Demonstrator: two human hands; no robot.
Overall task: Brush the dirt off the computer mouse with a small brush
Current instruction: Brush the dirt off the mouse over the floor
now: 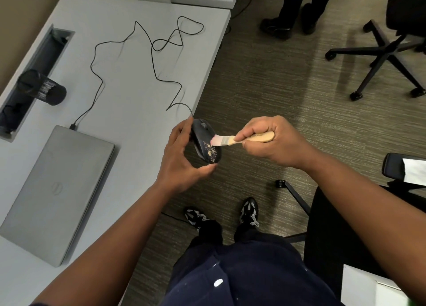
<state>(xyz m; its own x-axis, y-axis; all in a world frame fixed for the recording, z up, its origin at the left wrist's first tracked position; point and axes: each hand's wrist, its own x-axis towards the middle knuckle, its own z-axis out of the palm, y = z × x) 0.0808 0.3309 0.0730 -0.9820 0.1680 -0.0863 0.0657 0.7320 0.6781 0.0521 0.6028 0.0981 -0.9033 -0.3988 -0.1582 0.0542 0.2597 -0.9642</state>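
A black wired computer mouse [204, 137] is held in the air just off the desk's right edge, with tan specks of dirt on its rear half. My left hand [182, 158] grips it from the left, fingers over its far end and thumb under its near end. My right hand [269, 139] grips the wooden handle of a small brush [232, 139]. The brush's pale bristles touch the top of the mouse near the dirt. The mouse's black cable [152, 52] trails in loops across the desk.
A closed grey laptop [57, 190] lies on the grey desk [129, 98], with the cable plugged in at its far edge. A black mesh cup [43, 89] lies on its side by a cable slot [34, 75]. Office chairs [387, 49] and another person's legs [297, 8] stand on the carpet.
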